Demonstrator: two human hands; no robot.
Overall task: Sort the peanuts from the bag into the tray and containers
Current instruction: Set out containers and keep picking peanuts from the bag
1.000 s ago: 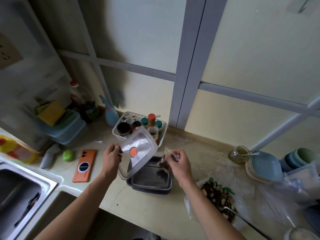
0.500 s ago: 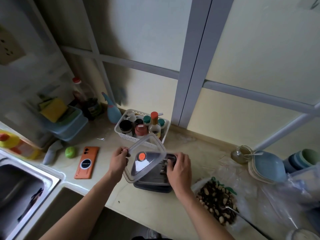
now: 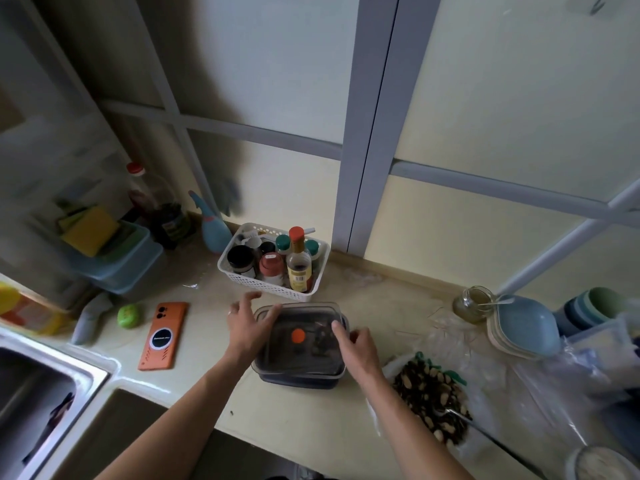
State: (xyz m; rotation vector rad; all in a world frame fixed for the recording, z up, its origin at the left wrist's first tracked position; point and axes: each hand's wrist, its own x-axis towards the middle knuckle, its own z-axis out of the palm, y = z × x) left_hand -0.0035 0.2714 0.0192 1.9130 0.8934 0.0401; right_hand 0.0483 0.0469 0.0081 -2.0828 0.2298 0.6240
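**Hands on a container lid, peanut bag open alongside**

Both hands rest on the clear lid (image 3: 301, 317) of the dark container (image 3: 298, 381) on the worktop (image 3: 207, 375). The left hand (image 3: 247, 327) has its grip apart, fingers spread at the lid's left edge. The right hand (image 3: 353, 344) lays loosely bent fingers on the right side, clamped on nothing. The peanuts (image 3: 429, 396) lie in the open bag (image 3: 391, 367) just right of the container, beside the right forearm. Uneven pressing could leave one corner unseated or skid the container toward the front edge. A careless forearm could catch the bag and spill peanuts over the edge.
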